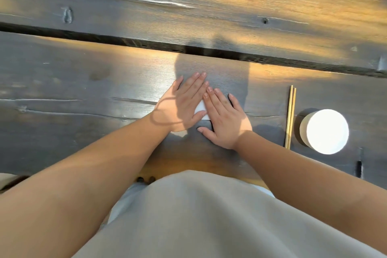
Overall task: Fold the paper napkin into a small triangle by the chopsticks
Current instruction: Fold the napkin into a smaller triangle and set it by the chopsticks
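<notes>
A white paper napkin (pixel 201 111) lies on the dark wooden table (pixel 83 81), almost wholly covered by both hands; only a small white patch shows between them. My left hand (pixel 184 104) presses flat on it with straight fingers. My right hand (pixel 225 119) also lies flat on it, fingers straight, its fingertips touching those of the left hand. A pair of wooden chopsticks (pixel 290 117) lies side by side to the right of my right hand, pointing away from me, well apart from the napkin.
A white round bowl or cup (pixel 326 132) stands just right of the chopsticks. A dark gap (pixel 125 41) between table planks runs across beyond the hands. My grey apron (pixel 199 216) fills the near bottom of the view.
</notes>
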